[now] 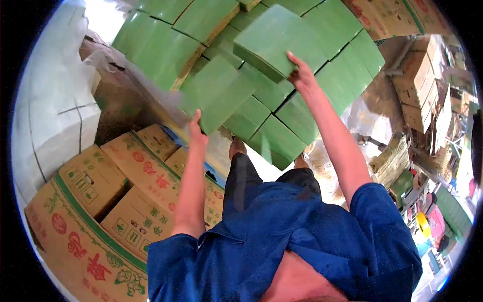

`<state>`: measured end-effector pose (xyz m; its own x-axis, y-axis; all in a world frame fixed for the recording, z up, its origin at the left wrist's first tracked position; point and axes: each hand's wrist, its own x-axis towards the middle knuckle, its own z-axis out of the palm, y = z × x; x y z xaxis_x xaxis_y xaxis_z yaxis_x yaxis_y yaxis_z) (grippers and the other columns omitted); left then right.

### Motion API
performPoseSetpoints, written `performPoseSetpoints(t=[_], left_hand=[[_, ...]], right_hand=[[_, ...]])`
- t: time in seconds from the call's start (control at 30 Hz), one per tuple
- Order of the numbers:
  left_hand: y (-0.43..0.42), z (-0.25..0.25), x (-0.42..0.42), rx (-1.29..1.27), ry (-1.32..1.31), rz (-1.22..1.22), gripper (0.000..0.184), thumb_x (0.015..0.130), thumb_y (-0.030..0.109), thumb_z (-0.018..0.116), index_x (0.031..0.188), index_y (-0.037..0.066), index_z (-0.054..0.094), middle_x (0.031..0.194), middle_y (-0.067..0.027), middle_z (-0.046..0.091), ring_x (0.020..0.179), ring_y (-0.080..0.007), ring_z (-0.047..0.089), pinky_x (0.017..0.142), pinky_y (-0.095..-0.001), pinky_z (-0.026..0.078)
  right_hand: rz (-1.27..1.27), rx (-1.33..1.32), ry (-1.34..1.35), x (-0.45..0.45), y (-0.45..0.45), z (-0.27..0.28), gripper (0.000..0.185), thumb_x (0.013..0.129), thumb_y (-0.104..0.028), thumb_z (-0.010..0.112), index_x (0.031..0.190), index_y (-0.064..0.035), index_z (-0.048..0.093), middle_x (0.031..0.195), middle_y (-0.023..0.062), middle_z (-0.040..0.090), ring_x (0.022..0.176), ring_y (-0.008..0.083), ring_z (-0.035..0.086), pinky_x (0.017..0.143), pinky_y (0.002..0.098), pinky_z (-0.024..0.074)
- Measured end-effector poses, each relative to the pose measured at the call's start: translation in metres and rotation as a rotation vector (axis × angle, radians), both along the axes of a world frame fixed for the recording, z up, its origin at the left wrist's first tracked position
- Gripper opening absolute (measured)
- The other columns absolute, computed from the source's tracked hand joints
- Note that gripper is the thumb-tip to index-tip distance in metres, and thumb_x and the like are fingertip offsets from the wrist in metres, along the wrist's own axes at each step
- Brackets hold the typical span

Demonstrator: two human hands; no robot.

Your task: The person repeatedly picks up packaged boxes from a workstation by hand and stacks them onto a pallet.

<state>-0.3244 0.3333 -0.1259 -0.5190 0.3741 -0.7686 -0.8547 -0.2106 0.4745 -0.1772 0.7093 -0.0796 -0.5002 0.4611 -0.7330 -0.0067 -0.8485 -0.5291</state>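
My left hand (198, 130) grips the near edge of a flat green box (217, 90), its thumb up along the side. The box is slightly blurred and tilted. My right hand (301, 74) is closed on the right end of another green box (276, 38), thumb on top and the other fingers hidden beneath. Both boxes are over a broad stack of similar green boxes (332, 103) in front of my feet. Whether either held box still rests on the stack, I cannot tell.
Brown printed cartons (126, 211) with green bands stand at the left, close to my left arm. Beyond them is a white wrapped block (55, 116). More brown cartons (417, 85) are stacked at the right, and a yellow tape roll (423, 225) lies among clutter.
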Motion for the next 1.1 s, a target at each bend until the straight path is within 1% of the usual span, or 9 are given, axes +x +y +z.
performPoseSetpoints(t=[0.2, 0.3, 0.37, 0.47, 0.63, 0.73, 0.87, 1.03, 1.1], left_hand=[[0.012, -0.018, -0.051, -0.075, 0.026, 0.070, 0.049, 0.088, 0.024, 0.067, 0.128, 0.003, 0.050, 0.119, -0.0089, 0.060, 0.105, -0.0251, 0.060, 0.092, -0.0411, 0.050], [0.002, -0.081, -0.054, -0.019, 0.063, 0.127, 0.054, 0.083, 0.019, 0.072, 0.130, 0.006, 0.048, 0.121, -0.0073, 0.058, 0.105, -0.0245, 0.059, 0.091, -0.0407, 0.050], [0.005, -0.083, -0.045, -0.062, 0.111, 0.144, 0.056, 0.081, 0.016, 0.074, 0.130, 0.007, 0.048, 0.122, -0.0068, 0.057, 0.106, -0.0245, 0.058, 0.091, -0.0402, 0.049], [0.011, -0.076, -0.044, -0.163, 0.178, 0.144, 0.059, 0.079, 0.012, 0.076, 0.131, 0.007, 0.047, 0.122, -0.0066, 0.057, 0.107, -0.0244, 0.057, 0.090, -0.0393, 0.049], [0.023, -0.052, -0.049, -0.287, 0.178, 0.079, 0.060, 0.078, 0.011, 0.076, 0.130, 0.007, 0.048, 0.121, -0.0073, 0.058, 0.107, -0.0235, 0.056, 0.090, -0.0382, 0.047], [0.019, -0.074, -0.049, -0.285, 0.217, 0.054, 0.057, 0.078, 0.011, 0.077, 0.128, 0.005, 0.050, 0.120, -0.0076, 0.058, 0.106, -0.0233, 0.057, 0.090, -0.0376, 0.047], [0.027, -0.051, -0.049, -0.317, 0.203, -0.035, 0.051, 0.078, 0.011, 0.076, 0.124, 0.004, 0.054, 0.119, -0.0067, 0.059, 0.106, -0.0217, 0.057, 0.090, -0.0369, 0.047], [0.014, -0.078, -0.057, -0.123, 0.115, -0.057, 0.046, 0.084, 0.013, 0.071, 0.125, 0.004, 0.054, 0.120, -0.0072, 0.059, 0.106, -0.0215, 0.057, 0.090, -0.0387, 0.048], [0.014, -0.079, -0.054, -0.253, 0.044, -0.108, 0.045, 0.086, 0.016, 0.068, 0.127, 0.003, 0.053, 0.122, -0.0078, 0.058, 0.106, -0.0231, 0.057, 0.092, -0.0387, 0.047]], right_hand=[[0.122, 0.068, -0.136, -0.084, -0.015, -0.047, 0.049, 0.073, -0.031, 0.082, 0.109, -0.0061, 0.060, 0.110, 0.0090, 0.061, 0.098, 0.0250, 0.057, 0.084, 0.0402, 0.0469], [0.201, 0.204, -0.375, -0.086, -0.029, -0.075, 0.069, 0.073, -0.030, 0.082, 0.127, -0.0044, 0.050, 0.123, 0.0117, 0.055, 0.101, 0.0293, 0.055, 0.087, 0.0439, 0.0463], [0.156, 0.107, -0.403, -0.091, -0.029, -0.086, 0.088, 0.075, -0.030, 0.081, 0.144, -0.0059, 0.031, 0.133, 0.0127, 0.047, 0.104, 0.0316, 0.054, 0.087, 0.0461, 0.0479], [0.242, 0.141, -0.329, -0.097, -0.028, -0.092, 0.096, 0.078, -0.030, 0.079, 0.150, -0.0085, 0.018, 0.138, 0.0133, 0.043, 0.106, 0.0320, 0.054, 0.084, 0.0451, 0.0514], [0.329, 0.119, -0.291, -0.094, -0.035, -0.107, 0.080, 0.086, -0.017, 0.070, 0.149, -0.0118, 0.022, 0.135, 0.0138, 0.047, 0.096, 0.0307, 0.061, 0.077, 0.0425, 0.0549], [0.316, 0.114, -0.212, -0.087, -0.034, -0.111, 0.083, 0.085, -0.018, 0.071, 0.150, -0.0129, 0.019, 0.133, 0.0150, 0.050, 0.094, 0.0298, 0.062, 0.076, 0.0409, 0.0548], [0.289, 0.097, -0.308, -0.082, -0.031, -0.118, 0.083, 0.085, -0.019, 0.071, 0.150, -0.0125, 0.019, 0.132, 0.0138, 0.051, 0.094, 0.0296, 0.062, 0.074, 0.0381, 0.0543], [0.520, 0.522, -0.460, -0.064, -0.059, -0.121, 0.057, 0.083, -0.030, 0.070, 0.130, -0.0037, 0.052, 0.100, 0.0107, 0.067, 0.082, 0.0206, 0.063, 0.072, 0.0356, 0.0512], [0.573, 0.673, -0.442, -0.024, -0.083, -0.104, 0.048, 0.082, -0.030, 0.071, 0.119, -0.0008, 0.060, 0.093, 0.0079, 0.068, 0.081, 0.0165, 0.061, 0.073, 0.0328, 0.0504]])
